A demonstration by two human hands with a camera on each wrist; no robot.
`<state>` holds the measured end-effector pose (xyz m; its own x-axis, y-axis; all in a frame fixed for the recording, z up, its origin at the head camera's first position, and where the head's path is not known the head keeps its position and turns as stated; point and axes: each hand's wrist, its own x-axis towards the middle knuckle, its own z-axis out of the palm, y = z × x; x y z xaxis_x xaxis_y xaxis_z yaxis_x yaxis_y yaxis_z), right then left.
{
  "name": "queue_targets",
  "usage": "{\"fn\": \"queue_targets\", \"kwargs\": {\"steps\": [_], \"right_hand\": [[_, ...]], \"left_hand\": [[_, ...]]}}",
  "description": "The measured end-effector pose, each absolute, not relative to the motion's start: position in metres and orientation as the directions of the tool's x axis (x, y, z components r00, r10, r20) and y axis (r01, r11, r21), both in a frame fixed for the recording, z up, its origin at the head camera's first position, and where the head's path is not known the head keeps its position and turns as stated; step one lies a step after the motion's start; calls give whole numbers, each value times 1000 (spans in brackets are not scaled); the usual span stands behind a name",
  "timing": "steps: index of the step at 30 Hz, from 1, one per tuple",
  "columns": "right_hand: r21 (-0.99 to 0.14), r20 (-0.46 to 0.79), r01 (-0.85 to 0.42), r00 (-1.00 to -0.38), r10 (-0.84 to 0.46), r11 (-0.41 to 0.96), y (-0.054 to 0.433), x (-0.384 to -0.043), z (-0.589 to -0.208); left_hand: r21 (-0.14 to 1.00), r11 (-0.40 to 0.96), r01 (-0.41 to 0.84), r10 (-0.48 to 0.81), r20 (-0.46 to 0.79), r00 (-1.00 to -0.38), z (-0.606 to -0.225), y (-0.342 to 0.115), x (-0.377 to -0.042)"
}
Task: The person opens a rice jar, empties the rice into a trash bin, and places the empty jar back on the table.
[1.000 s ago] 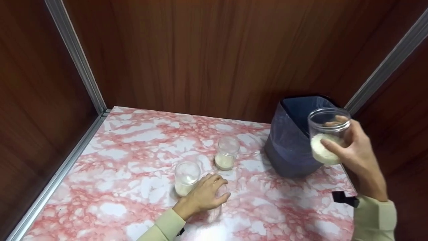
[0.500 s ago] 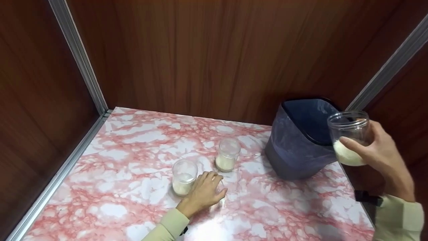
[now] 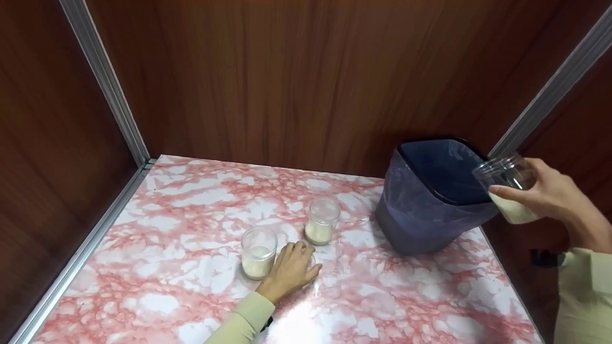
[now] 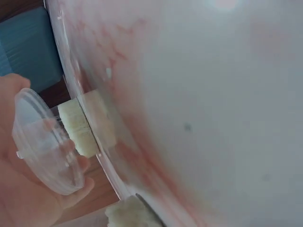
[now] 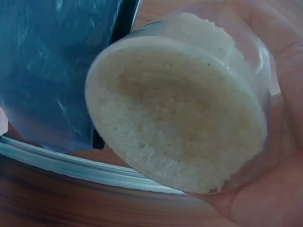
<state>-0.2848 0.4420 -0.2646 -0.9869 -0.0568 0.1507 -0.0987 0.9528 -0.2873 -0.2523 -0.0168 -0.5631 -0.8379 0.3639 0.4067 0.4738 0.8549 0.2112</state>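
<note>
My right hand (image 3: 559,193) grips a clear jar (image 3: 515,210) partly filled with pale, grainy stuff. The jar leans left, its open mouth beside the rim of a bin (image 3: 416,224). In the right wrist view the grainy contents (image 5: 175,109) show through the jar's base. My left hand (image 3: 289,270) is low over the table and holds a clear plastic lid (image 4: 47,142), fingers curled round its edge in the left wrist view. Just left of that hand stands one clear jar (image 3: 258,263) with pale contents; a second jar (image 3: 321,231) stands behind it.
A marbled red and white tabletop (image 3: 162,267) carries the jars and bin. Dark wood panels (image 3: 287,86) enclose the back and sides, with metal corner posts (image 3: 103,81). A bluish plastic liner covers the bin's upper part.
My right hand has carried the jar to the right, then tipped it from near upright to leaning left toward the bin. My left hand has barely moved.
</note>
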Motion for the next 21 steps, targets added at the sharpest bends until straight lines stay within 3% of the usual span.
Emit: {"fn": "queue_targets", "kwargs": {"steps": [8, 21], "right_hand": [[-171, 55, -113, -993, -105, 979, 442, -308, -249], [-123, -39, -133, -990, -138, 983, 444, -324, -239]], "left_hand": [[106, 860, 498, 446, 316, -837, -564, -18, -253], [145, 841, 522, 508, 120, -853, -559, -16, -253]]}}
